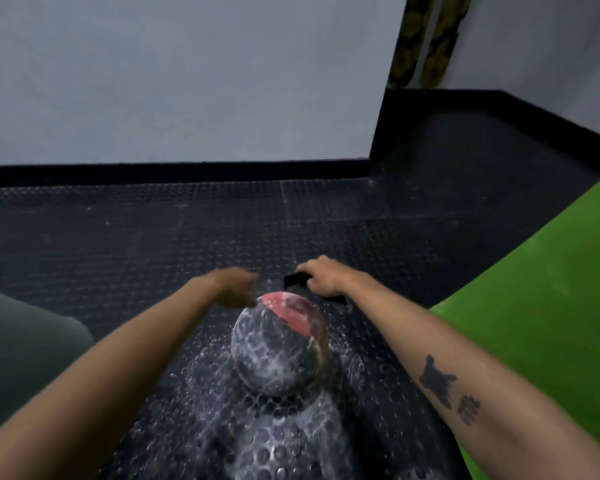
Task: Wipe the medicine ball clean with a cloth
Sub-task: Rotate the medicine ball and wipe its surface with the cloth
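Observation:
The medicine ball (278, 351) sits on the floor in front of me, dark with a red panel on top and white residue all over it. My left hand (238, 289) is blurred, just beyond the ball's upper left side, with fingers spread and nothing in it. Whether it touches the ball is unclear. My right hand (323, 278) is beyond the ball with its fingers curled over a black cloth (293, 280) that lies on the floor behind the ball. Part of the cloth is hidden under the hand and behind the ball.
The black studded rubber floor (153, 237) carries white splashes around and in front of the ball. A green mat (534, 289) slopes along the right. A white wall (187, 81) with a black skirting stands ahead. A dark green shape (21, 334) is at the left edge.

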